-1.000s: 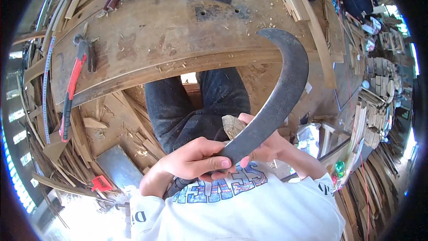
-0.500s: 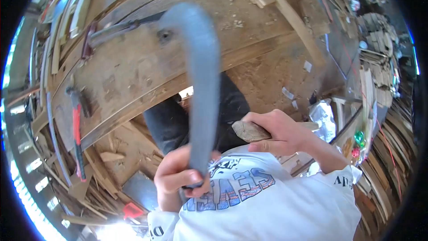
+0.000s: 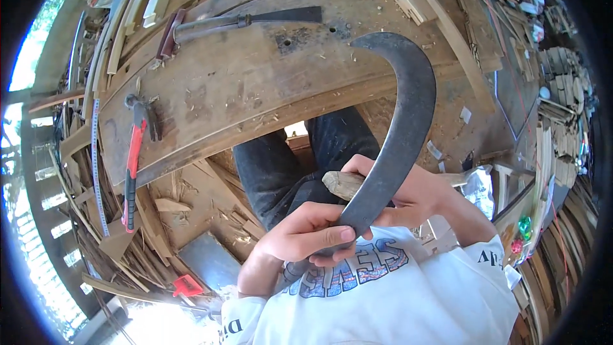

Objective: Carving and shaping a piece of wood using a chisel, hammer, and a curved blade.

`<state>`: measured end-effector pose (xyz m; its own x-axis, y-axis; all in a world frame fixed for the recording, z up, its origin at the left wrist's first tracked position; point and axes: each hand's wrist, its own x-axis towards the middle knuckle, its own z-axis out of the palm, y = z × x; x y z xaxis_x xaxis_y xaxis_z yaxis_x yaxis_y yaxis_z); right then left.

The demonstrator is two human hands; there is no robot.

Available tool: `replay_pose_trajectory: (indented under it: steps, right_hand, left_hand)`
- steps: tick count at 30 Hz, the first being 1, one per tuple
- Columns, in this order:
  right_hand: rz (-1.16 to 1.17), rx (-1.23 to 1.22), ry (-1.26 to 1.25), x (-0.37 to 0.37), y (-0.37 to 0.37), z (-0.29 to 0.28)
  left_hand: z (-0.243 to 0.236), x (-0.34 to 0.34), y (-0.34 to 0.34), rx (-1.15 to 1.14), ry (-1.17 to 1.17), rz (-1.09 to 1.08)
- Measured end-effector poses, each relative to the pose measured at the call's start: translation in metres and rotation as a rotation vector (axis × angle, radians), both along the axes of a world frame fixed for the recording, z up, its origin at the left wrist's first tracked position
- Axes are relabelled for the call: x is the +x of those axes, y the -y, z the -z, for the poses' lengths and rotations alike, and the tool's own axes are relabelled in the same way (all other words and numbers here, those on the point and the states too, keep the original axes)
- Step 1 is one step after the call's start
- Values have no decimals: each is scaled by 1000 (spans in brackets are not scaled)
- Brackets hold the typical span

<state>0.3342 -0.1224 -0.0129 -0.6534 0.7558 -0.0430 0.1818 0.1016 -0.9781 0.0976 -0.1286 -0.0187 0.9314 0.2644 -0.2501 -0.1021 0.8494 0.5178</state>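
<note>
My left hand (image 3: 310, 233) is closed around the lower end of a sickle, whose broad dark blade (image 3: 416, 105) rises to the right and hooks back left at its tip. Behind the blade, my right hand (image 3: 418, 195) is wrapped round a piece of wood (image 3: 343, 184) with a blunt, rough-cut end. The blade crosses in front of this hand and the wood; whether it touches either, I cannot tell. Both hands are over my lap, near the front of my white shirt. Part of the wood shows again beyond my right wrist.
Ahead stands a worn wooden workbench (image 3: 217, 105). On it lie a hammer with a red and black handle (image 3: 133, 160) and a long chisel (image 3: 249, 21). Timber strips (image 3: 440, 25) reach over its right side. Wood scraps and a red plastic piece (image 3: 187, 285) lie on the floor.
The sickle has swung from upright to tilted rightward, its blade now crossing in front of my right hand. My left hand has come closer to the right one. The view has shifted slightly.
</note>
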Motion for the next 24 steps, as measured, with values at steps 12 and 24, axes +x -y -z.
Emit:
replay_pose_trajectory:
  steps: [12, 24]
  right_hand:
    - [33, -170, -43, 5, 12, 1]
    - [327, -335, -210, -14, 64, 18]
  left_hand:
    - [-11, 1, 5, 96, -55, 87]
    - [-17, -10, 13, 215, -285, -40]
